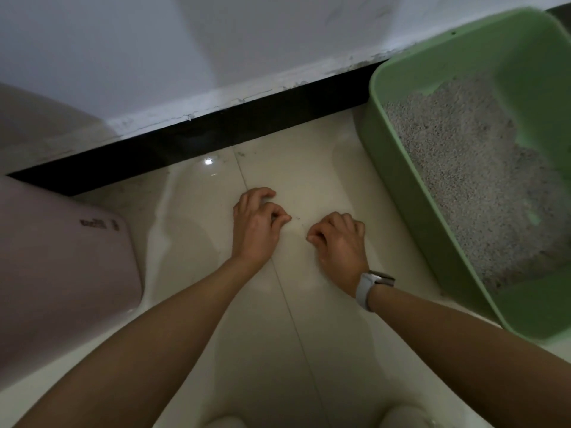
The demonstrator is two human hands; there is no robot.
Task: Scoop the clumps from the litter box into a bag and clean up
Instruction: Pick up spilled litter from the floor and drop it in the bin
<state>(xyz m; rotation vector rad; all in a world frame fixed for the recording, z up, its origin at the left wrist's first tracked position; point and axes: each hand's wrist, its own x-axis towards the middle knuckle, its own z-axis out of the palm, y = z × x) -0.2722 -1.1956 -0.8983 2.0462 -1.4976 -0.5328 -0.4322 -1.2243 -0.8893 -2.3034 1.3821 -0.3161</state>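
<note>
A: Grip status?

B: Left hand (256,223) is hovering low over the floor tile (309,304), fingers curled, thumb and forefinger tips pinching together. Can't tell if a grain is sitting between them, too small to resolve. Right hand (338,242) is doing the same just beside it: fingers curled under, tips pointing down at the tile. Contents also unreadable.

A: Gap between them?

B: Hands are sitting near each other, not touching. A few tiny dark specks (298,222) are lying on the tile between the fingertips, along the grout line.

A: Wrists?

B: A watch with a pale band (369,288) is wrapping the right wrist. Both forearms are bare.

A: Litter box?

B: Green litter box (411,186) is sitting on the floor to the right of the right hand, well apart from it. Grey granular litter (469,168) is filling most of it, with bare green bottom showing through at the near end and in patches on the right.

A: Left side?

B: A pinkish plastic container (68,273) is standing at the left, dark lettering on it, blurred. Black baseboard (216,131) is running under the white wall (216,41) behind everything.
</note>
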